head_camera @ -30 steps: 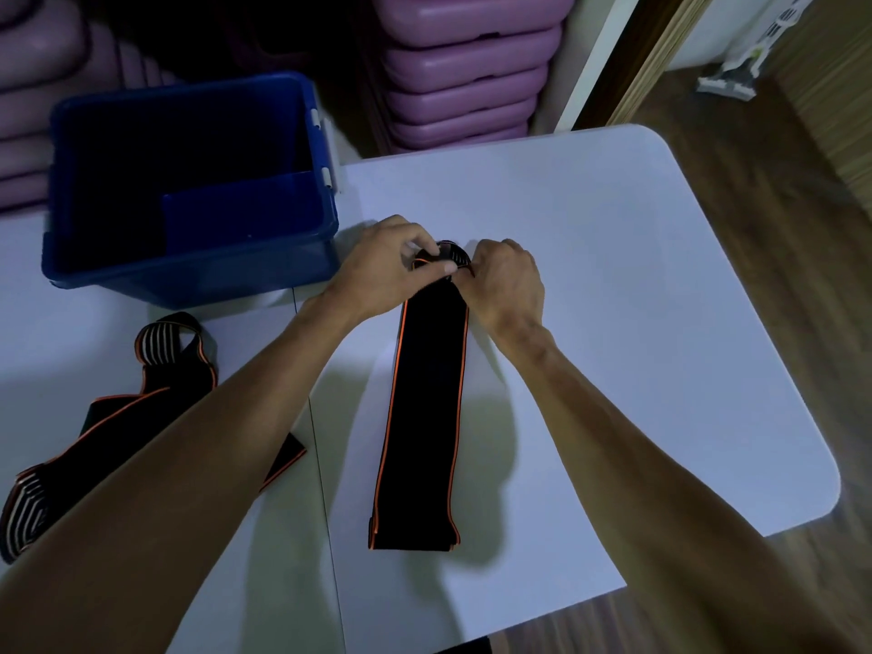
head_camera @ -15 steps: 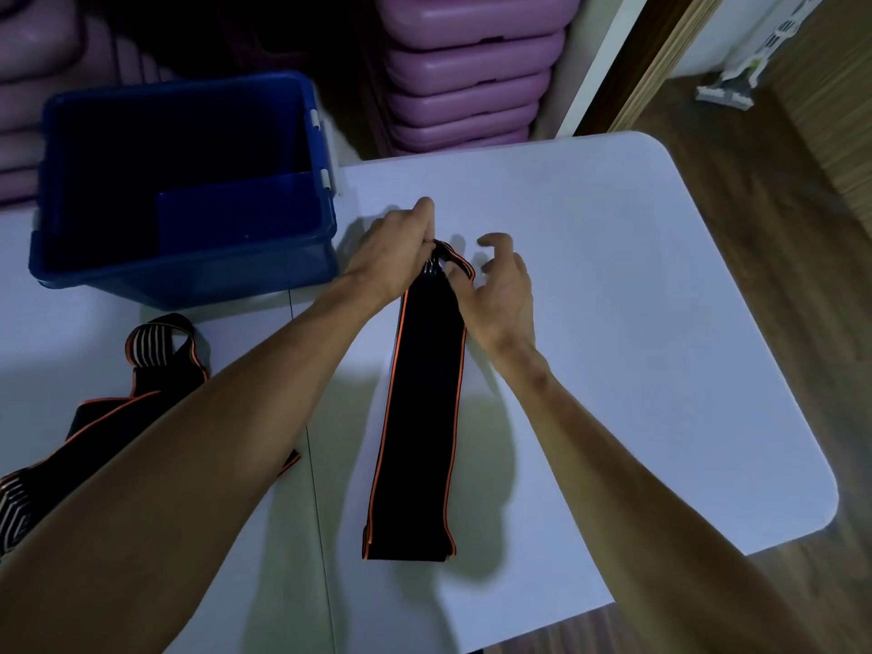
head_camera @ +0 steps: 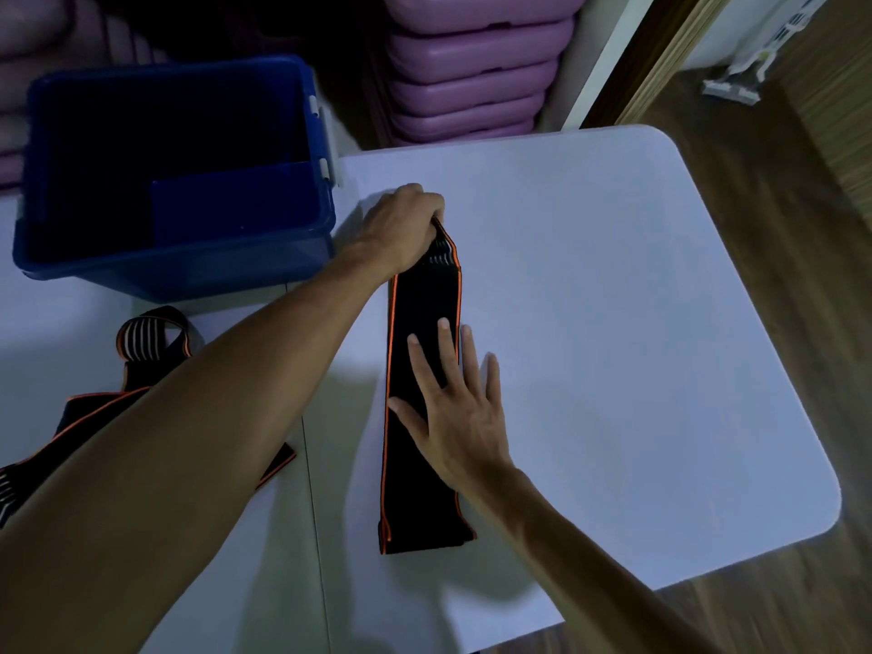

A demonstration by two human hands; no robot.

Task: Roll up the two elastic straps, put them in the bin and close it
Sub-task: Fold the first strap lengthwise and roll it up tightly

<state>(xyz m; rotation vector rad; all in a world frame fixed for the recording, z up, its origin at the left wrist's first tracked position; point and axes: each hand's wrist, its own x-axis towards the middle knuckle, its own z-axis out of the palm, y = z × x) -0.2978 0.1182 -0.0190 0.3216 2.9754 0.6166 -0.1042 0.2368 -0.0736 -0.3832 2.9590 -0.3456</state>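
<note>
A black elastic strap with orange edges (head_camera: 415,502) lies lengthwise on the white table (head_camera: 637,323). My left hand (head_camera: 401,228) grips its far end, lifted a little off the table. My right hand (head_camera: 457,408) lies flat on the strap's middle, fingers spread. A second strap (head_camera: 151,351), black with a striped loop, lies crumpled at the left, partly hidden under my left forearm. The blue bin (head_camera: 188,266) stands uncovered at the far left of the table; I see no lid.
Stacked purple plastic platforms (head_camera: 476,77) stand behind the table. Wooden floor (head_camera: 802,228) lies to the right, with a white object (head_camera: 745,73) on it at the far right. A seam (head_camera: 311,488) runs down the tabletop.
My right hand has let go of the strap's far end and moved back toward me, now flat on the strap's middle. My left hand keeps the far end.
</note>
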